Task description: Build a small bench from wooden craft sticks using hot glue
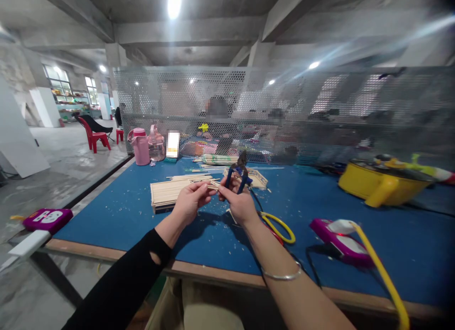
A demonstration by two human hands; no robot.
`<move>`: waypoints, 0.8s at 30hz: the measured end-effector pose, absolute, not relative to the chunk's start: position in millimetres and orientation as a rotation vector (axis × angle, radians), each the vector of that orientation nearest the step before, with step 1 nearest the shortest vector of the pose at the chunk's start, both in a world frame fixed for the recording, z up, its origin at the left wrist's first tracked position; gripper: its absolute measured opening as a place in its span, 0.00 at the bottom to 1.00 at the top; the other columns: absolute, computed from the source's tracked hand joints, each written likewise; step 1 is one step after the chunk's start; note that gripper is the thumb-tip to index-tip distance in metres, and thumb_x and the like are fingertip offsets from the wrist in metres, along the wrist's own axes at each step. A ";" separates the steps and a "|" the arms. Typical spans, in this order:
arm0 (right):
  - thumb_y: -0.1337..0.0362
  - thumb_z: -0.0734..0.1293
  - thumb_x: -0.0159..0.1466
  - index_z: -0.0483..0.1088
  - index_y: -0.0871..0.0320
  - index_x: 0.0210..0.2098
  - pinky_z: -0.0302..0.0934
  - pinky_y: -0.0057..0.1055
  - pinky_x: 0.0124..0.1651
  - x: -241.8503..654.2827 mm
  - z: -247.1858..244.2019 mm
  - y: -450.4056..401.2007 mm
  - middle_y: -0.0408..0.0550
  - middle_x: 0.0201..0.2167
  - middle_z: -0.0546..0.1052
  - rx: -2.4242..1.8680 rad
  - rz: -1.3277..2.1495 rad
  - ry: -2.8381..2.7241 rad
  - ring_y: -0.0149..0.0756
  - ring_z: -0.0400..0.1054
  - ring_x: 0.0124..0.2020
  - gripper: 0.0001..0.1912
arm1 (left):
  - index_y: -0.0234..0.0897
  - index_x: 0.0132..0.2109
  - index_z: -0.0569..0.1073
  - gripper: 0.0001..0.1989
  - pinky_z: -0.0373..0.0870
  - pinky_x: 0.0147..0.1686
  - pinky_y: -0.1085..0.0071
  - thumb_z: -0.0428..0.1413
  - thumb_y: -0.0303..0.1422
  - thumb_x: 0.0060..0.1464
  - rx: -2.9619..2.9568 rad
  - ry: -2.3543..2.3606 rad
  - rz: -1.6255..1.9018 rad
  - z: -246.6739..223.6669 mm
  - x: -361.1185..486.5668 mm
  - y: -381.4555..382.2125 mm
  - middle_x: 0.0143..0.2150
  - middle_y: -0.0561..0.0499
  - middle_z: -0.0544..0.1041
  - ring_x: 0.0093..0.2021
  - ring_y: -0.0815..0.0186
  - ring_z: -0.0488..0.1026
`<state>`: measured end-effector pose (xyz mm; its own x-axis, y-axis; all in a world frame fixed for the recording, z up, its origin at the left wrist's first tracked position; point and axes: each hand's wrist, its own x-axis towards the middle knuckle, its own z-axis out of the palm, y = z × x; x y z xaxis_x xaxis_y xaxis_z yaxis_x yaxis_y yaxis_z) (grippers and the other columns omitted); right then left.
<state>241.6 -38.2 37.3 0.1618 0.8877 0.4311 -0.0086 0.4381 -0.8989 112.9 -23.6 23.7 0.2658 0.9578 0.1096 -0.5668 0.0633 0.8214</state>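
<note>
My left hand (192, 199) is closed in a pinch on thin wooden sticks (213, 185), held above the blue table. Against the other end of these sticks my right hand (243, 206) presses its thumb and fingers. Blue-handled cutting pliers (243, 180) are tucked in that same right hand, their dark jaws pointing up and away. Just beyond my left hand lies a slatted wooden stick panel (165, 193) on the table, with loose sticks (188, 177) behind it. A small wooden stick frame (260, 179) sits behind the pliers, partly hidden by them.
Wood scraps dot the blue table (117, 221). A pink jug (141, 149), a clear pink bottle (157, 145) and a propped phone (172, 145) stand back left. Right are a yellow pan (366, 183), a purple power strip (337, 252) and a yellow cable (386, 278). Perforated metal (170, 90) bounds the back.
</note>
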 end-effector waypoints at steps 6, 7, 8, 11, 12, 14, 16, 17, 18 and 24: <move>0.63 0.67 0.47 0.65 0.58 0.24 0.53 0.27 0.26 251.6 36.8 -37.7 0.38 0.18 0.65 -1.020 0.749 -1.575 0.28 0.58 0.21 0.07 | 0.34 0.33 0.77 0.10 0.65 0.29 0.75 0.59 0.35 0.42 1.383 0.764 1.343 25.3 101.4 -20.9 0.30 0.47 0.77 0.31 0.66 0.72; 0.64 0.66 0.47 0.66 0.58 0.25 0.54 0.27 0.27 252.3 36.0 -37.3 0.38 0.19 0.66 -1.029 0.747 -1.622 0.29 0.58 0.22 0.06 | 0.34 0.31 0.77 0.10 0.64 0.28 0.75 0.58 0.36 0.42 1.508 0.752 1.297 24.5 100.4 -20.4 0.27 0.48 0.77 0.29 0.67 0.71; 0.64 0.66 0.47 0.66 0.58 0.25 0.54 0.27 0.28 252.9 35.1 -36.9 0.39 0.20 0.67 -1.032 0.741 -1.660 0.30 0.59 0.23 0.06 | 0.34 0.30 0.77 0.10 0.64 0.27 0.75 0.57 0.36 0.43 1.607 0.733 1.234 23.5 99.7 -20.0 0.25 0.49 0.76 0.27 0.67 0.70; 0.66 0.66 0.46 0.67 0.58 0.24 0.55 0.27 0.31 254.5 33.4 -35.5 0.39 0.21 0.68 -1.029 0.713 -1.745 0.31 0.59 0.25 0.05 | 0.34 0.30 0.77 0.10 0.63 0.24 0.75 0.57 0.37 0.43 1.696 0.687 1.078 20.1 99.0 -18.9 0.23 0.49 0.75 0.22 0.69 0.68; 0.67 0.66 0.46 0.67 0.59 0.24 0.55 0.27 0.31 255.2 33.1 -35.1 0.39 0.21 0.68 -1.034 0.701 -1.769 0.31 0.59 0.25 0.04 | 0.34 0.31 0.76 0.10 0.63 0.24 0.75 0.58 0.37 0.43 1.681 0.685 1.048 18.6 99.1 -18.6 0.23 0.49 0.75 0.22 0.69 0.68; 0.69 0.65 0.46 0.68 0.59 0.24 0.55 0.27 0.31 256.4 32.7 -34.4 0.39 0.21 0.68 -1.043 0.679 -1.809 0.31 0.59 0.25 0.05 | 0.34 0.34 0.75 0.11 0.63 0.24 0.75 0.59 0.35 0.41 1.657 0.691 0.998 15.1 99.2 -17.9 0.23 0.50 0.74 0.22 0.69 0.69; 0.69 0.65 0.46 0.69 0.59 0.26 0.55 0.27 0.31 257.0 32.2 -34.0 0.40 0.23 0.70 -1.046 0.670 -1.831 0.31 0.60 0.27 0.06 | 0.34 0.37 0.73 0.13 0.63 0.23 0.75 0.59 0.32 0.41 1.661 0.696 0.972 10.5 99.5 -16.9 0.22 0.50 0.74 0.23 0.68 0.70; 0.70 0.65 0.46 0.69 0.59 0.26 0.55 0.27 0.32 256.8 31.8 -34.0 0.40 0.24 0.70 -1.049 0.676 -1.838 0.32 0.61 0.27 0.07 | 0.34 0.38 0.73 0.13 0.63 0.23 0.76 0.59 0.31 0.41 1.661 0.694 0.963 8.1 99.7 -16.1 0.22 0.51 0.74 0.23 0.68 0.70; 0.69 0.65 0.46 0.69 0.59 0.26 0.55 0.28 0.32 256.4 31.3 -34.1 0.40 0.24 0.70 -1.053 0.686 -1.841 0.32 0.61 0.28 0.06 | 0.34 0.38 0.72 0.14 0.62 0.23 0.76 0.59 0.31 0.41 1.653 0.690 0.958 5.9 100.2 -15.4 0.21 0.51 0.74 0.23 0.68 0.70; 0.58 0.66 0.51 0.65 0.59 0.25 0.55 0.27 0.26 254.9 29.4 -32.6 0.39 0.19 0.67 -1.097 0.776 -1.638 0.28 0.60 0.21 0.10 | 0.32 0.38 0.74 0.16 0.63 0.25 0.75 0.62 0.32 0.38 1.399 0.669 0.983 5.1 105.3 -16.0 0.21 0.50 0.73 0.23 0.70 0.70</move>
<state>254.9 -32.6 29.4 -0.1134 0.9214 0.3717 0.2960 0.3885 -0.8726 105.3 -16.0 5.1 0.4705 0.8671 0.1635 -0.1667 -0.0946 0.9815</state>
